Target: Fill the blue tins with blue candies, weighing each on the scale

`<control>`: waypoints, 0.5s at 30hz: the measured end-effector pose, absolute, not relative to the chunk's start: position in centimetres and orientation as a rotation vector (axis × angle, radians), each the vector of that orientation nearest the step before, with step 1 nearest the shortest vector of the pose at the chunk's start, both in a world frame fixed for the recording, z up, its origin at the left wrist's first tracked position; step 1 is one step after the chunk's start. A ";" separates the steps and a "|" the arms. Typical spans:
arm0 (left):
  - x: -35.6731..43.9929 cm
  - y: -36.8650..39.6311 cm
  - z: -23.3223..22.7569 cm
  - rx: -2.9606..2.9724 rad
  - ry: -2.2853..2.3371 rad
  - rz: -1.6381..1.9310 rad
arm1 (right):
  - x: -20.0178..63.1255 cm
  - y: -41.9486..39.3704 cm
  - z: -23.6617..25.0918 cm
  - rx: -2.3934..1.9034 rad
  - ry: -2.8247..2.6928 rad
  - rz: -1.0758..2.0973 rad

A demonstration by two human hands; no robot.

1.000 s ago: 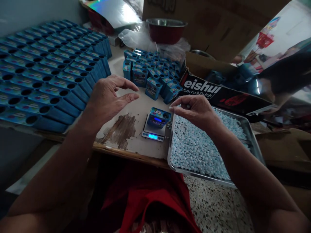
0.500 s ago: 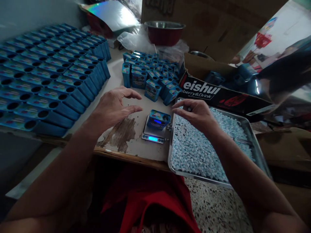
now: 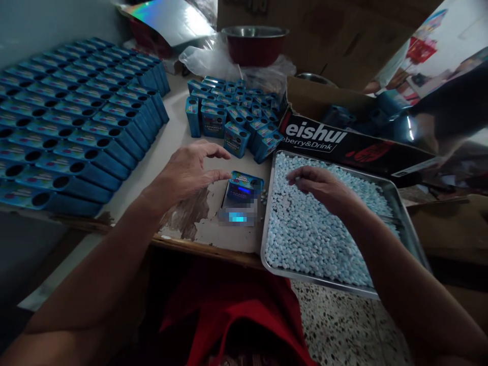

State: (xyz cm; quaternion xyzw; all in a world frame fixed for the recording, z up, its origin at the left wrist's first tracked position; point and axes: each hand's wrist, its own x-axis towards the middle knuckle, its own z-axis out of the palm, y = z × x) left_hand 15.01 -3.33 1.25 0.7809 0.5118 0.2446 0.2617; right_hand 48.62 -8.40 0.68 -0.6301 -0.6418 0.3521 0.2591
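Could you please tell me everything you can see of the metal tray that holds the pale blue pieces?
The metal tray is a shallow rectangular pan of shiny, steel-looking metal with a raised rolled rim. It lies flat, its near end jutting past the table's front edge over the speckled floor. Small pale blue pieces cover almost its whole bottom. The right hand rests on the pieces near its far left corner. Its left rim runs beside the small scale; a printed cardboard box lies along its far rim.
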 end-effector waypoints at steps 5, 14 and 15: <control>15.1 -3.0 0.7 2.140 1.303 0.710 | 43.6 -7.3 2.6 -1.507 -2.030 0.876; 12.8 -2.7 -0.1 2.111 1.354 0.698 | 41.2 -7.7 3.4 -1.574 -2.374 0.603; 13.0 -2.7 -0.2 2.118 1.332 0.695 | 41.6 -7.6 3.3 -1.541 -2.353 0.653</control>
